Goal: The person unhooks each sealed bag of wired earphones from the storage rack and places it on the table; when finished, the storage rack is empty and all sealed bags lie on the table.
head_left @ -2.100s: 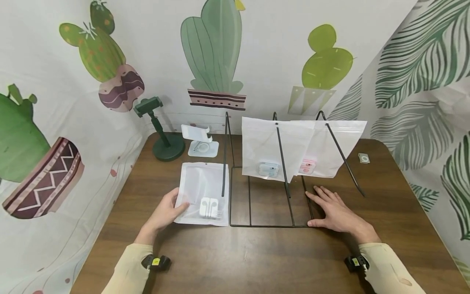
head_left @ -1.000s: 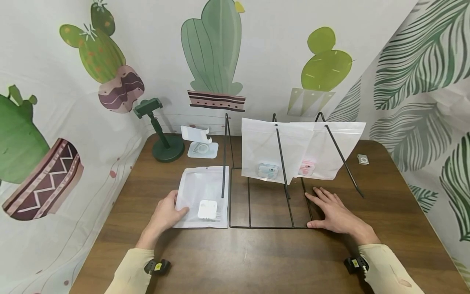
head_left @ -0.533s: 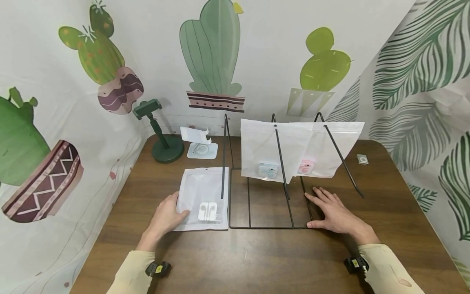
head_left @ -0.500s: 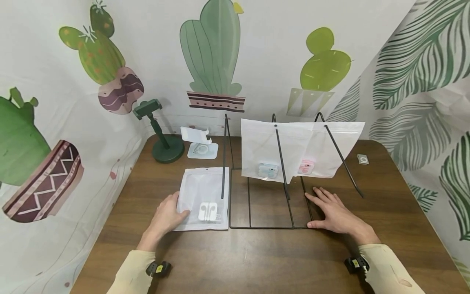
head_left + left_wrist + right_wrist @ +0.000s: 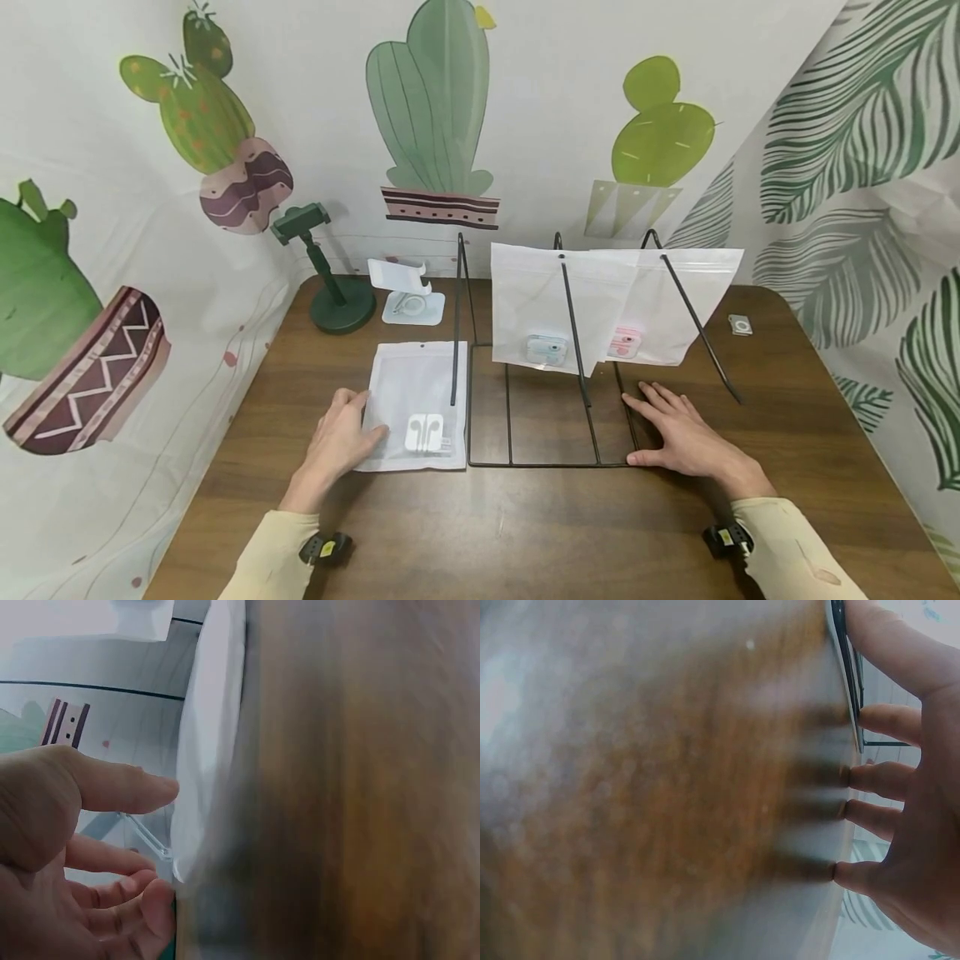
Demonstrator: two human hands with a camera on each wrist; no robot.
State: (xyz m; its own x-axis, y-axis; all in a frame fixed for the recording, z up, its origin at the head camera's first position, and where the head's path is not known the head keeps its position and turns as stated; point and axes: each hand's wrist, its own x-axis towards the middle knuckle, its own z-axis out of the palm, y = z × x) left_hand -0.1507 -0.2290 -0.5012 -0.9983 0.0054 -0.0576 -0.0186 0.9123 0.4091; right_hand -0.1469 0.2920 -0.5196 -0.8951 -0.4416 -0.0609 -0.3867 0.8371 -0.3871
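Note:
My left hand [image 5: 339,442] rests at the left edge of a flat white zip bag [image 5: 397,383] on the table. Its thumb [image 5: 135,787] touches the bag's top face, while the loosely bent fingers lie along the side. White wired earphones in a case [image 5: 425,432] show through the bag's lower right. Over on the right, my right hand [image 5: 678,433] spreads its fingers, tips down on the wood. Its thumb and index finger [image 5: 889,722] lie at the base wire of a black wire rack [image 5: 551,464]. Neither hand lifts anything.
Two white bags hang on the rack's prongs: one with a blue case [image 5: 547,349], one with a pink case [image 5: 625,342]. A green phone stand [image 5: 341,304] and a pale folding stand [image 5: 412,307] stand back left. A small silver player [image 5: 740,325] lies back right.
Over the two seconds the bag and left hand shift slightly toward the person. The right hand stays put at the rack, and the hanging bags look the same.

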